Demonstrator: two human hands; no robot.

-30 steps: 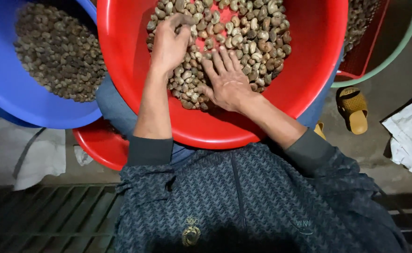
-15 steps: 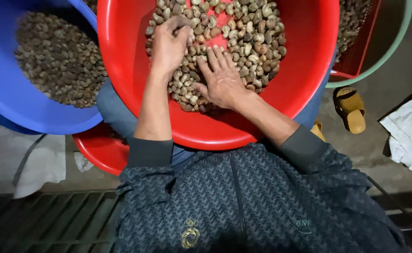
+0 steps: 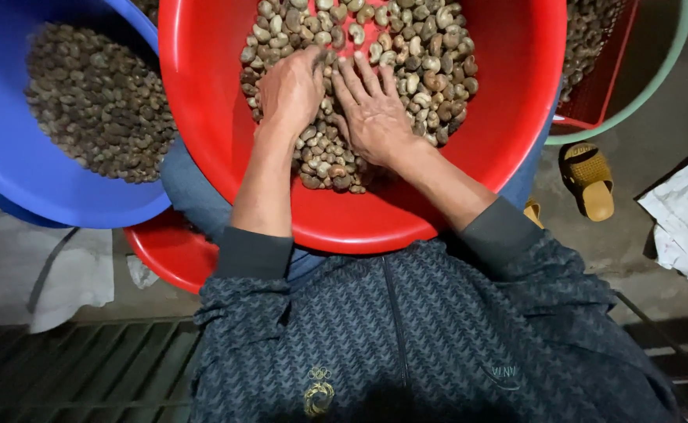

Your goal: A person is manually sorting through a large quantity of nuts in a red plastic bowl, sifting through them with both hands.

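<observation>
Resting side by side, the left hand (image 3: 290,88) and right hand (image 3: 373,117) are pressed flat, grip open, onto the nuts (image 3: 430,59). Nothing is gripped. The nuts are kept within reach by the red basin (image 3: 508,133).

A crumpled white sack (image 3: 684,227) with red print lies at the right edge.

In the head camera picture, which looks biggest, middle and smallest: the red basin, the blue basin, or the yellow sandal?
1. Red basin: looks largest, though it sits closest to the camera and is cut off at the top.
2. Blue basin: partly out of view, so its rank against the red one is unsure.
3. Yellow sandal: clearly smallest.
</observation>
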